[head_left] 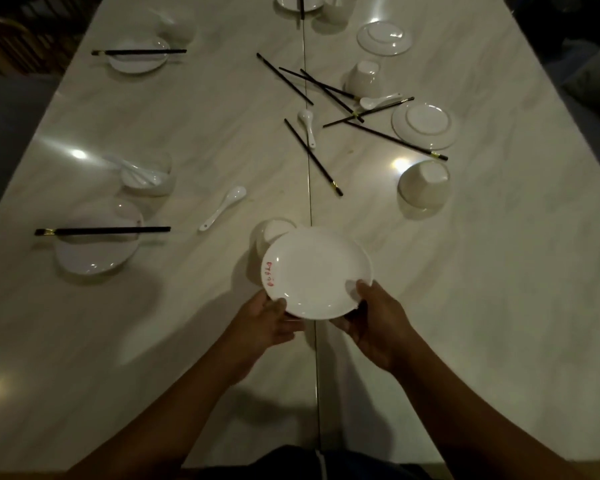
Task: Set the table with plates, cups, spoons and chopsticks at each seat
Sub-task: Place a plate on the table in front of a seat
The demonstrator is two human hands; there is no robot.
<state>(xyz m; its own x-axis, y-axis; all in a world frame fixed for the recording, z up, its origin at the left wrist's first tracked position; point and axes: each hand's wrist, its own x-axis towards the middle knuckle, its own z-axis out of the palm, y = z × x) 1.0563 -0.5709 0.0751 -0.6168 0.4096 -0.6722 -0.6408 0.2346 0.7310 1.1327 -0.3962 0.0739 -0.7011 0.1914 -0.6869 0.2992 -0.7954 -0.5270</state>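
A round white glazed plate (317, 271) is held over the near middle of the table (499, 271), right way up. Its left rim carries a short line of red handwritten marks (268, 273), too small and smeared to read. The left hand (267, 323) pinches the near-left rim, thumb on top and fingers curled beneath. The right hand (378, 323) grips the near-right rim the same way.

Just behind the plate stands a white upturned cup (274, 230), partly hidden by it. The tabletop is pale, glossy and stone-like with faint veining, and a thin dark seam (310, 188) runs down its middle.

On the left, a near plate (94, 251) has black chopsticks (103, 231) with gold bands laid across it. Beyond it sits a cup with a spoon (146, 174) resting in it. A loose white spoon (222, 207) lies between that cup and the seam. Farther up the left side, a second plate (137, 58) also has a black pair (139, 51) across it.

On the right, two plates lie upside down, one near (425, 126) and one far (384, 38), showing their foot rings. Two inverted cups (423, 183) stand close by. Scattered chopsticks (312, 157) cross one another in the middle, with two small spoons (307, 124) among them
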